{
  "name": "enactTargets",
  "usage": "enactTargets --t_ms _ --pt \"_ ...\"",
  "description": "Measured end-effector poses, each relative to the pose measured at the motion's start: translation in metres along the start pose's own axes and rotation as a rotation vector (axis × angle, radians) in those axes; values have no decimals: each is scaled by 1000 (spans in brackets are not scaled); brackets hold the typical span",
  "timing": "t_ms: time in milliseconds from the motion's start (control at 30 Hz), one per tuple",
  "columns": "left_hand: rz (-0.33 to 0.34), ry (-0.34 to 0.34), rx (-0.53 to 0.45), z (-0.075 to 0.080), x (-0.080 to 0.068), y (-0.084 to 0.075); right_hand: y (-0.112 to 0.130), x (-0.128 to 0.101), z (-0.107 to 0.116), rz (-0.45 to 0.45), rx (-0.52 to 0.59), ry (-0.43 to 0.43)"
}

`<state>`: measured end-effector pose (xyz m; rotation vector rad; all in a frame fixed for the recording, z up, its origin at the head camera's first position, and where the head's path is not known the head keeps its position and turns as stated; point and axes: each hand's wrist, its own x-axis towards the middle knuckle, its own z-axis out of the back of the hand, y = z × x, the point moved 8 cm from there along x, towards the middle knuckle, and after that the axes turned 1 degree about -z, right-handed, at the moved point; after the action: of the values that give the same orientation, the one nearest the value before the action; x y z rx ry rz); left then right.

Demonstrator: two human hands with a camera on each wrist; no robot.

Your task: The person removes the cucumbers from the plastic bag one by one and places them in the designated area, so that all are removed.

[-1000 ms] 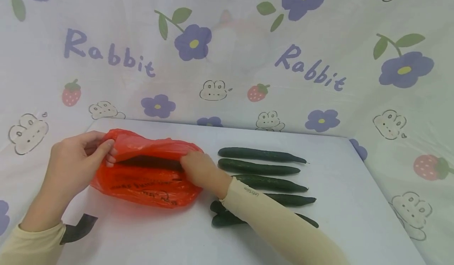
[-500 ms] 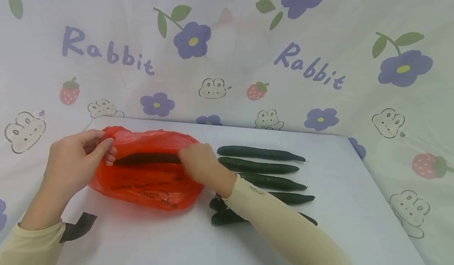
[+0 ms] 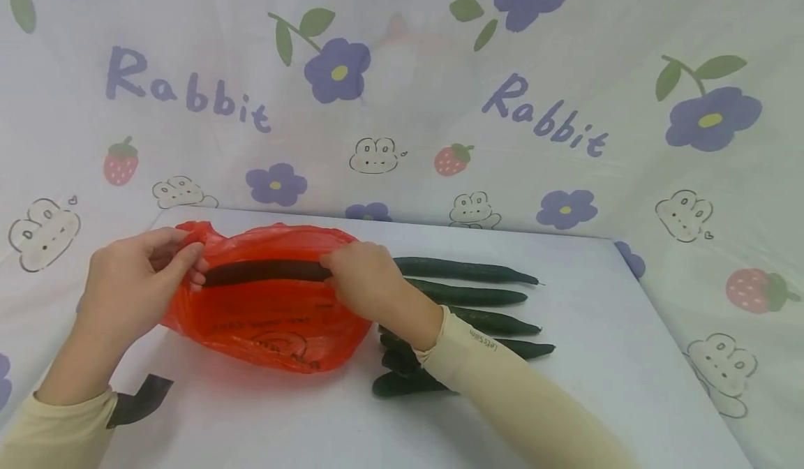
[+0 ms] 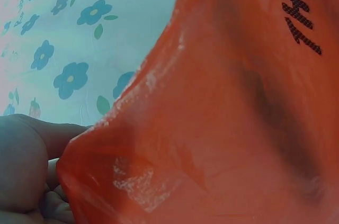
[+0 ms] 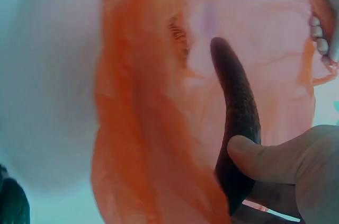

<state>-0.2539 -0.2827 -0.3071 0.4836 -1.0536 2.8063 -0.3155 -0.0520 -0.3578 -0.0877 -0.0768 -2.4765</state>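
Left hand [image 3: 128, 289] pinches the bag [image 3: 270, 315] rim at its left end, fingers curled on the plastic, lifting it so the mouth gapes. In the left wrist view the orange film [image 4: 222, 113] stretches taut from that pinch.

Right hand [image 3: 364, 280] clamps on a cucumber [image 3: 266, 271], thumb and fingers round its near end; the rest lies across the bag's mouth, tip toward the left hand. The right wrist view shows the thumb [image 5: 265, 158] on the dark skin and the cucumber [image 5: 235, 113] inside the bag's walls. The held-up rim probably keeps the film off the cucumber.

Right of the bag, a row of loose cucumbers [image 3: 467, 271] lies parallel, partly under the right sleeve [image 3: 502, 378].

Bag sits on a white table [image 3: 615, 329]. Behind the bag, a draped cloth [image 3: 440, 92] printed with flowers, strawberries, rabbits. A dark strap [image 3: 141, 399] lies near the bag's front left.
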Motion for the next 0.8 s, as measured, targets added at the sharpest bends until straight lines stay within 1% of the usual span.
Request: enactTargets --t_ms 100,200,400,500,667,800 --pt "-6 0 -36 -1 0 -2 2 0 5 31 36 -8" --pt "-21 -7 -58 -2 1 -4 3 0 6 43 97 2" --pt "-50 -19 -57 -3 1 -10 1 1 1 14 245 68" --pt "-58 -22 -48 -3 0 -13 -1 3 -3 5 308 85" --pt "-54 -14 -41 -4 -1 -12 -8 3 -9 -31 322 97" --pt "-59 -19 -35 -4 -1 -10 -15 -5 -7 -52 323 84"
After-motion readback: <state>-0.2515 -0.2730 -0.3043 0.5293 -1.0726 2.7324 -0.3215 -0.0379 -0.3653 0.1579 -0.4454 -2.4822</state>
